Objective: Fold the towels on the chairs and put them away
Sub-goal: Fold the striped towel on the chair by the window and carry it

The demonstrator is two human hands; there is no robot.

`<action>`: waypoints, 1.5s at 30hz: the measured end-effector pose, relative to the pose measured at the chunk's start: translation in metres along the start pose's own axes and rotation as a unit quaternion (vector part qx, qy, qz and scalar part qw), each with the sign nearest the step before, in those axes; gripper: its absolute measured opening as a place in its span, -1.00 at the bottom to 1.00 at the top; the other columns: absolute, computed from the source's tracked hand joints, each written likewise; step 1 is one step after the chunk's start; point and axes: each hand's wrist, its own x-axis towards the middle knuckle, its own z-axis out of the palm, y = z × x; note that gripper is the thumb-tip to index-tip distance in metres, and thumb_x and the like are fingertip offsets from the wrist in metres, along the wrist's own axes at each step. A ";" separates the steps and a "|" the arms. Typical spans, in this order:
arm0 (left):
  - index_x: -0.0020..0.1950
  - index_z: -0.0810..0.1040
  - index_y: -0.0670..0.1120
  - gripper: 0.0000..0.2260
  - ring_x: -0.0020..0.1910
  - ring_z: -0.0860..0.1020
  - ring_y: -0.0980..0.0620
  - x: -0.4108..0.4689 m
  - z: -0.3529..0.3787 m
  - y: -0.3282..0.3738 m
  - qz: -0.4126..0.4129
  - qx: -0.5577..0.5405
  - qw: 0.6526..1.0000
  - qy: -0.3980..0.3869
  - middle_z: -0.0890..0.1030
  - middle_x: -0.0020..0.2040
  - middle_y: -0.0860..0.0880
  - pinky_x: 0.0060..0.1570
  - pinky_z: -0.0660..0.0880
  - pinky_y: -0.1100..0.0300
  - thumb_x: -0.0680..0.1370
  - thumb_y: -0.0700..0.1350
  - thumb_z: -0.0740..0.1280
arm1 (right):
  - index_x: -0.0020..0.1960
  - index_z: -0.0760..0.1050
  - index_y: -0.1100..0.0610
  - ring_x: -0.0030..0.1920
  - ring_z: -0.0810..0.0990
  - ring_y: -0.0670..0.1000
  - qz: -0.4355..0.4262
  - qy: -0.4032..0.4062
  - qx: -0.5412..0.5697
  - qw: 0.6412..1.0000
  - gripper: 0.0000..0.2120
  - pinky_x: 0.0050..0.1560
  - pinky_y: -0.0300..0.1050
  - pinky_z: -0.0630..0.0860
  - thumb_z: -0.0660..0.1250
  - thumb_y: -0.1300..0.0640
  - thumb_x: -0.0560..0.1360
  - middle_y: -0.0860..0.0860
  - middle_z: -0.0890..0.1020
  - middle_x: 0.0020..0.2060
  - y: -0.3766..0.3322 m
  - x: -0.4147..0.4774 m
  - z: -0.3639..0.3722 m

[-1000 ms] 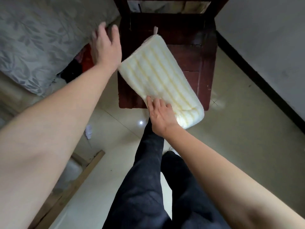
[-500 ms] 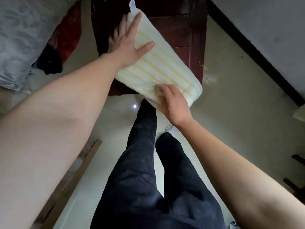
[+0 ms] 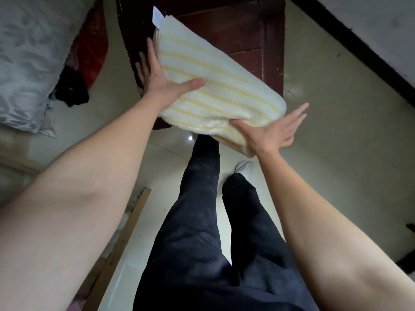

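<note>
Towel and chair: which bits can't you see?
Head view only:
- chair: its back is cut off by the top edge, and the part beneath the towel is covered by it.
- label: too small to read.
- Underside of the towel: faces away.

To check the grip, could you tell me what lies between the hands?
The towel, between left hand and right hand, in the head view.
</note>
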 end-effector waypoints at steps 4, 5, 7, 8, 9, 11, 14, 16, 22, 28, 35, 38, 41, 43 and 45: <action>0.57 -0.27 0.04 0.25 0.53 0.02 0.04 0.000 0.005 -0.003 0.050 0.011 0.999 0.018 -0.03 0.59 0.05 0.41 -0.03 0.13 0.23 0.19 0.60 | 0.56 -0.21 -0.05 0.38 0.44 0.00 0.094 -0.205 0.249 0.942 0.47 0.38 0.13 0.41 0.72 -0.18 -0.03 0.02 0.37 0.44 0.019 0.013 -0.006; 0.57 -0.26 0.03 0.24 0.53 0.05 0.02 0.001 0.006 -0.003 0.068 0.028 0.997 0.032 -0.03 0.59 0.07 0.38 -0.01 0.17 0.24 0.20 0.59 | 0.53 -0.06 -0.03 0.27 0.54 -0.02 0.082 -0.220 0.266 0.935 0.33 0.29 0.11 0.51 0.72 -0.13 0.03 0.00 0.49 0.33 0.013 0.014 -0.005; 0.57 -0.25 0.07 0.19 0.50 0.16 -0.07 0.005 0.008 -0.002 0.091 0.095 0.989 0.067 0.00 0.59 0.10 0.38 0.12 0.06 0.25 0.28 0.54 | 0.52 -0.03 -0.04 0.22 0.57 -0.03 0.063 -0.173 0.249 0.951 0.21 0.29 0.06 0.51 0.67 -0.11 0.12 -0.03 0.53 0.27 -0.006 0.013 -0.001; 0.57 -0.24 0.11 0.17 0.45 0.24 -0.11 0.007 0.008 0.000 0.092 0.131 0.984 0.080 0.04 0.58 0.06 0.34 0.22 -0.01 0.24 0.32 0.50 | 0.55 -0.12 -0.06 0.28 0.52 0.00 0.049 -0.134 0.233 0.962 0.24 0.36 0.03 0.44 0.64 -0.14 0.15 -0.01 0.49 0.31 -0.015 0.011 0.001; 0.56 -0.23 0.14 0.16 0.37 0.33 -0.12 0.008 0.007 0.003 0.091 0.160 0.979 0.090 0.11 0.56 0.00 0.27 0.31 -0.04 0.24 0.35 0.47 | 0.57 -0.20 -0.07 0.34 0.45 0.04 0.027 -0.098 0.213 0.972 0.28 0.42 -0.01 0.34 0.61 -0.16 0.16 0.02 0.43 0.36 -0.024 0.008 0.003; 0.56 -0.23 0.16 0.12 0.19 0.43 -0.08 0.010 0.007 0.007 0.098 0.203 0.969 0.104 0.21 0.49 -0.05 0.14 0.44 -0.03 0.24 0.40 0.41 | 0.57 -0.28 -0.05 0.38 0.36 0.11 -0.032 -0.038 0.166 0.985 0.30 0.44 -0.06 0.24 0.58 -0.19 0.18 0.12 0.36 0.34 -0.036 -0.002 0.002; 0.55 -0.21 0.21 0.02 -0.03 0.49 -0.12 0.000 0.007 0.018 0.096 0.239 0.957 0.137 0.31 0.33 -0.14 -0.03 0.50 0.01 0.30 0.44 0.32 | 0.58 -0.26 -0.03 0.13 0.43 0.14 -0.164 0.013 0.093 0.982 0.30 0.25 -0.12 0.36 0.56 -0.24 0.17 0.04 0.27 0.12 -0.055 -0.009 -0.009; 0.53 -0.19 0.26 -0.07 -0.15 0.49 -0.15 -0.013 0.005 0.025 0.084 0.246 0.952 0.159 0.33 0.23 -0.18 -0.08 0.47 0.05 0.36 0.43 0.29 | 0.59 -0.22 0.01 0.02 0.37 0.06 -0.244 0.023 0.048 0.968 0.28 0.11 -0.21 0.34 0.57 -0.21 0.18 0.04 0.23 0.09 -0.072 -0.007 -0.022; 0.50 -0.18 0.34 -0.14 -0.17 0.54 -0.25 -0.074 -0.026 0.065 0.072 0.213 0.946 0.234 0.16 0.42 -0.21 -0.09 0.46 0.03 0.40 0.32 0.33 | 0.56 -0.13 -0.13 0.01 0.47 0.20 -0.438 0.018 -0.061 0.897 0.13 -0.12 -0.05 0.54 0.54 -0.22 0.25 0.22 0.23 0.26 -0.114 -0.022 -0.096; 0.54 -0.18 0.27 -0.12 0.05 0.59 -0.22 -0.179 -0.063 0.114 0.126 0.210 0.911 0.333 -0.23 0.57 -0.13 -0.10 0.50 0.08 0.42 0.31 0.34 | 0.57 0.00 -0.18 0.26 0.49 0.29 -0.576 0.031 -0.100 0.810 0.01 -0.21 -0.04 0.58 0.54 -0.17 0.32 0.19 -0.24 0.54 -0.134 -0.080 -0.188; 0.57 -0.04 0.16 -0.22 0.13 0.55 -0.20 -0.348 -0.063 0.108 0.082 0.207 0.865 0.449 -0.26 0.58 -0.02 -0.10 0.42 0.10 0.49 0.27 0.30 | 0.54 -0.01 -0.18 -0.12 0.62 0.18 -0.672 0.001 -0.122 0.730 -0.06 -0.35 -0.10 0.47 0.45 -0.26 0.35 0.14 -0.22 0.54 -0.107 -0.162 -0.277; 0.53 0.02 0.20 -0.26 0.17 0.55 -0.19 -0.427 -0.047 0.075 0.029 0.164 0.850 0.499 -0.25 0.57 0.06 0.03 0.47 0.01 0.46 0.30 0.29 | 0.54 -0.03 -0.17 -0.15 0.62 0.16 -0.723 -0.017 -0.127 0.678 -0.08 -0.35 -0.07 0.52 0.42 -0.29 0.36 0.15 -0.21 0.55 -0.075 -0.206 -0.299; 0.51 0.04 0.19 -0.27 0.12 0.57 -0.16 -0.514 -0.034 0.037 -0.036 0.134 0.829 0.542 -0.23 0.56 0.10 0.02 0.50 0.00 0.44 0.34 0.26 | 0.54 -0.02 -0.16 -0.12 0.63 0.16 -0.772 -0.038 -0.136 0.619 -0.10 -0.32 -0.05 0.55 0.38 -0.31 0.37 0.15 -0.21 0.55 -0.040 -0.264 -0.316; 0.53 0.09 0.14 -0.28 0.11 0.57 -0.17 -0.574 -0.026 0.006 -0.082 0.121 0.802 0.579 -0.17 0.58 0.05 -0.03 0.49 0.02 0.45 0.32 0.28 | 0.54 -0.02 -0.17 -0.10 0.64 0.16 -0.801 -0.058 -0.141 0.579 -0.12 -0.32 -0.08 0.52 0.36 -0.33 0.38 0.14 -0.20 0.56 -0.014 -0.308 -0.322; 0.52 0.15 0.10 -0.29 0.15 0.56 -0.17 -0.631 -0.017 -0.028 -0.109 0.099 0.769 0.622 -0.11 0.58 0.02 -0.06 0.50 0.02 0.45 0.28 0.32 | 0.54 -0.01 -0.17 -0.10 0.64 0.17 -0.829 -0.074 -0.140 0.537 -0.13 -0.31 -0.08 0.52 0.34 -0.35 0.39 0.14 -0.18 0.56 0.015 -0.355 -0.323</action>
